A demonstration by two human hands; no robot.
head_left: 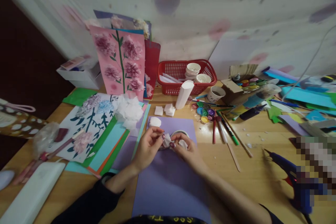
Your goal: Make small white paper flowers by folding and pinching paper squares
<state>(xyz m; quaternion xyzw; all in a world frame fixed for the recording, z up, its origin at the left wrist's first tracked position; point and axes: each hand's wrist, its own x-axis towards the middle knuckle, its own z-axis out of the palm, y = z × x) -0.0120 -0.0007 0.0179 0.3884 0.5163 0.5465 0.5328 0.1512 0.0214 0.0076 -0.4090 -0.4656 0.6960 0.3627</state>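
My left hand [150, 146] and my right hand [187, 150] meet over a purple sheet of paper [168, 189]. Between their fingertips is a small piece of white tissue paper [166, 141], pinched from both sides. Just behind the fingers lies a round ring-shaped item [181, 133], partly covered by my right hand; its kind is unclear. A white round pad [155, 122] rests at the sheet's top edge. Beyond it are small stacks of cut white squares [169, 109] and an upright white roll [184, 94].
A red basket [170, 89] with paper cups stands at the back. Paint pots [202, 111], brushes and pens lie right of the sheet. A blue glue gun [286, 168] is at far right. Colored papers [107, 147], crumpled tissue [128, 110] and a pink flower picture [120, 63] are left.
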